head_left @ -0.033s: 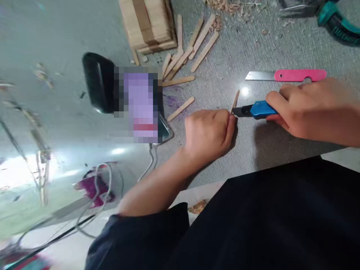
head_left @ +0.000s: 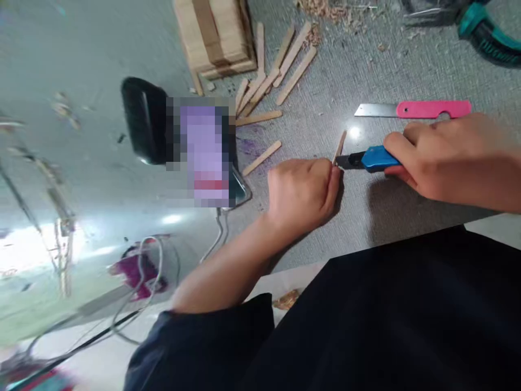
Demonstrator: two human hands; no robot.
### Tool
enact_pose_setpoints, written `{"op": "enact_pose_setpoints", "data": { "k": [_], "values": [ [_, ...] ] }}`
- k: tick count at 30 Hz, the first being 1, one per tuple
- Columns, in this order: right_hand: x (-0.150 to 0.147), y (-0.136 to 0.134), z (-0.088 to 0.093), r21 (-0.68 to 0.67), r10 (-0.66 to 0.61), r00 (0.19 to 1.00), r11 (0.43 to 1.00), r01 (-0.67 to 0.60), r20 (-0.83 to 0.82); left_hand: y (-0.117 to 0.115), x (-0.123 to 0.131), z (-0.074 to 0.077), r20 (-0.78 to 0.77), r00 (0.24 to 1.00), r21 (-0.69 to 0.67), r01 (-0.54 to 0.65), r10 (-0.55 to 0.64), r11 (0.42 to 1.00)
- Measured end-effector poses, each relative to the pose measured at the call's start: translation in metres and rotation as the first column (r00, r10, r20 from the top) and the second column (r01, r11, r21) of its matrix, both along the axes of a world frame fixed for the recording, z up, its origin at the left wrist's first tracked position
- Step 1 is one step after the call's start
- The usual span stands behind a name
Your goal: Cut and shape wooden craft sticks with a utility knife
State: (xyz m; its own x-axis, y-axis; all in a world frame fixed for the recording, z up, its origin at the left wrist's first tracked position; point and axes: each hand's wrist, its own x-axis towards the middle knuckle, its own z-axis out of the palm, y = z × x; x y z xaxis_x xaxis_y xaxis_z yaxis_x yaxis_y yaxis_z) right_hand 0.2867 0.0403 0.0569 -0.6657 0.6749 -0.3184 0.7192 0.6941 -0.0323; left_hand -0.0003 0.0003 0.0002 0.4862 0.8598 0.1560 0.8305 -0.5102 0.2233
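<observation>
- The right hand (head_left: 433, 160) is closed around the handle of a blue cutter (head_left: 380, 158), fingers wrapped over it, the blade pointing toward the other hand.
- The left hand (head_left: 303, 190) is folded into a loose fist, pinching a thin wooden stick (head_left: 342, 144) at its thumb side; the stick's free end slants up and away.
- The cutter's dark blade meets the stick right beside the left fingertips.
- Just beyond the right hand, a pink-handled knife (head_left: 433, 109) lies with its blade out on the grey table (head_left: 325, 233).
- Left of the left hand lie a single loose stick (head_left: 262, 157) and a partly blurred-out phone (head_left: 240, 187) with a pale cable (head_left: 220, 233).
- Farther out are scattered sticks (head_left: 297, 75), a banded bundle (head_left: 234, 38) and wood shavings (head_left: 325, 8).
</observation>
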Motion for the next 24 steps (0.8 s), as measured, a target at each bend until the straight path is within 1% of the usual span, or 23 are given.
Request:
{"op": "enact_pose_setpoints", "data": {
  "k": [2,4,8,11,13,15,17,20,22,24],
  "values": [
    [-0.001,-0.001,0.000,0.002,-0.013,1.000,1.000,0.013,-0.013,0.001,-0.001,0.000,0.041,0.999,-0.040,-0.016,0.017,0.999],
    [0.000,0.000,-0.001,0.003,-0.005,1.000,1.000,0.005,-0.009,0.002,-0.003,0.000,0.140,0.989,-0.074,-0.033,0.043,0.997],
    [0.004,0.008,-0.002,-0.029,0.032,0.999,0.999,-0.033,-0.016,0.006,-0.007,-0.001,0.401,0.909,-0.140,-0.064,0.115,0.988],
    [0.013,0.022,-0.005,-0.060,0.015,0.998,0.998,-0.019,-0.058,0.011,-0.010,-0.001,0.500,0.856,-0.181,-0.044,0.131,0.982],
    [0.021,0.032,-0.011,-0.067,0.071,0.992,0.995,-0.079,-0.102,0.014,-0.013,-0.001,0.532,0.833,-0.213,-0.043,0.153,0.976],
    [0.030,0.041,-0.017,-0.107,0.197,0.966,0.970,-0.217,-0.168,0.016,-0.014,-0.001,0.560,0.805,-0.254,-0.058,0.195,0.965],
    [0.034,0.045,-0.020,-0.078,0.225,0.953,0.966,-0.245,-0.202,0.017,-0.014,0.000,0.574,0.792,-0.293,-0.042,0.211,0.955],
    [0.033,0.040,-0.017,-0.023,0.141,0.974,0.989,-0.148,-0.179,0.014,-0.012,0.003,0.521,0.835,-0.314,-0.006,0.177,0.949],
    [0.028,0.034,-0.011,-0.014,0.073,0.990,0.997,-0.076,-0.121,0.012,-0.009,0.005,0.460,0.873,-0.300,-0.023,0.165,0.954],
    [0.022,0.028,-0.005,-0.013,0.018,0.999,1.000,-0.018,-0.045,0.010,-0.007,0.007,0.419,0.894,-0.283,-0.037,0.158,0.958]
  ]
}}
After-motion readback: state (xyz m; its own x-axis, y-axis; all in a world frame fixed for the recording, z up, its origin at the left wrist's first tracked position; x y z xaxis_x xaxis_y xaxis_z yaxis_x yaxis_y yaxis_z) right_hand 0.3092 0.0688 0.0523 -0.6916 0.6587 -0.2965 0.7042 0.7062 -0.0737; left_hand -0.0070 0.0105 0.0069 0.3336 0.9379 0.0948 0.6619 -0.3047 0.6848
